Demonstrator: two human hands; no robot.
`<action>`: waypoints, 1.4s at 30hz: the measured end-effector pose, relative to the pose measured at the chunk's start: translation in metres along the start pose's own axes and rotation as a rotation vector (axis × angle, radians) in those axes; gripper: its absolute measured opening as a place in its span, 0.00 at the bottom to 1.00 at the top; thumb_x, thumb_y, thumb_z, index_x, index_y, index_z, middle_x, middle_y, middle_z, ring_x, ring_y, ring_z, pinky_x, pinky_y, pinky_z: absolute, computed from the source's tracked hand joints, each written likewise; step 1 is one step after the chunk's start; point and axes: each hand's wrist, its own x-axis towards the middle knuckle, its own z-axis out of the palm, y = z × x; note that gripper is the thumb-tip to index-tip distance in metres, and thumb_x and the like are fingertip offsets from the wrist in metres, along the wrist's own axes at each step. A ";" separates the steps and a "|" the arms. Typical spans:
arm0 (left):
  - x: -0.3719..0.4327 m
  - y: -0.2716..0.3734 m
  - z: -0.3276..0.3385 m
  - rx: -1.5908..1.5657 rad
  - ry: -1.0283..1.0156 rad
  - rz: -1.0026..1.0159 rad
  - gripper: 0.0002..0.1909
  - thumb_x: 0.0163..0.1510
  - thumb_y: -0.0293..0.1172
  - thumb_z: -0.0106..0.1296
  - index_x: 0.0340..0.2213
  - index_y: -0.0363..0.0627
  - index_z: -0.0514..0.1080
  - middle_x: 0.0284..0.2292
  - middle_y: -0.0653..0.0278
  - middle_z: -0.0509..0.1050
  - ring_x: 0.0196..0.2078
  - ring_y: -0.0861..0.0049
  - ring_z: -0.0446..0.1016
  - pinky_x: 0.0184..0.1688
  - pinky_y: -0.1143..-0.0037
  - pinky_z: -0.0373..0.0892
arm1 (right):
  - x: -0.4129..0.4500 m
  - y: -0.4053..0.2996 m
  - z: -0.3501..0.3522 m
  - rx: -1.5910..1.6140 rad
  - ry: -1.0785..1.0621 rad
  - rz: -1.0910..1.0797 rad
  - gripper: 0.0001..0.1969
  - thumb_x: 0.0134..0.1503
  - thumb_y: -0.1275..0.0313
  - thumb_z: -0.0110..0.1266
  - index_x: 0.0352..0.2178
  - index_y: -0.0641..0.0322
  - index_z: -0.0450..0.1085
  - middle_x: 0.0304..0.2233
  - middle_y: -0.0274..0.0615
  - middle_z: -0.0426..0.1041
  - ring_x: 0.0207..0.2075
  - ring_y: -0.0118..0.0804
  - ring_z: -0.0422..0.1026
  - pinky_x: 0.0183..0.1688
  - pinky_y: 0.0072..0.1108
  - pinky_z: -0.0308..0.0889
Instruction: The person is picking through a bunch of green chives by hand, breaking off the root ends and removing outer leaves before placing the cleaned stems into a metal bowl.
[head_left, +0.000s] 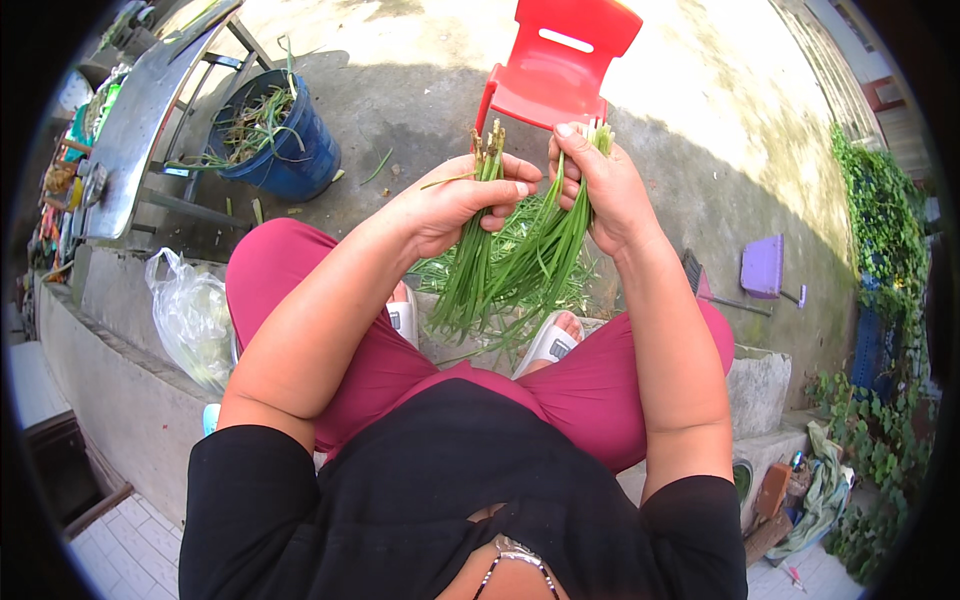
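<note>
My left hand (480, 195) grips a bunch of green chives (469, 262) whose upper ends are brown and soiled. One stray stalk sticks out over the back of that hand. In my right hand (596, 176) is a second bunch of chives (551, 244), with pale, clean-looking ends pointing up. The leaves of both bunches hang down and overlap between my knees. Behind them, more loose green leaves (435, 277) lie in a heap on the ground near my feet, partly hidden by the bunches.
A red plastic chair (559, 64) stands just beyond my hands. To the left are a blue bucket (300, 165) of plant scraps, a metal-topped table (142, 127) and a clear plastic bag (191, 322). A purple dustpan (762, 266) and a broom (701, 285) lie at right.
</note>
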 end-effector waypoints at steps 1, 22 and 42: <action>0.001 -0.002 -0.001 -0.021 -0.019 0.045 0.11 0.56 0.28 0.52 0.41 0.40 0.69 0.32 0.69 0.70 0.28 0.88 0.62 0.28 0.85 0.61 | 0.001 0.000 0.002 0.027 0.065 -0.023 0.11 0.57 0.61 0.56 0.29 0.57 0.68 0.20 0.27 0.64 0.22 0.20 0.61 0.24 0.15 0.58; -0.005 -0.005 0.000 0.285 -0.031 0.031 0.15 0.61 0.37 0.49 0.45 0.41 0.69 0.35 0.70 0.70 0.35 0.85 0.66 0.37 0.80 0.65 | 0.004 0.020 0.011 -0.286 -0.056 -0.165 0.08 0.56 0.71 0.57 0.30 0.67 0.70 0.24 0.30 0.71 0.25 0.19 0.66 0.29 0.15 0.64; 0.005 0.002 0.004 0.348 0.317 0.219 0.06 0.55 0.34 0.57 0.30 0.46 0.74 0.21 0.79 0.68 0.22 0.92 0.59 0.24 0.85 0.55 | 0.000 0.007 -0.001 -0.324 0.030 -0.111 0.09 0.54 0.68 0.60 0.30 0.63 0.70 0.21 0.26 0.66 0.23 0.17 0.61 0.25 0.15 0.57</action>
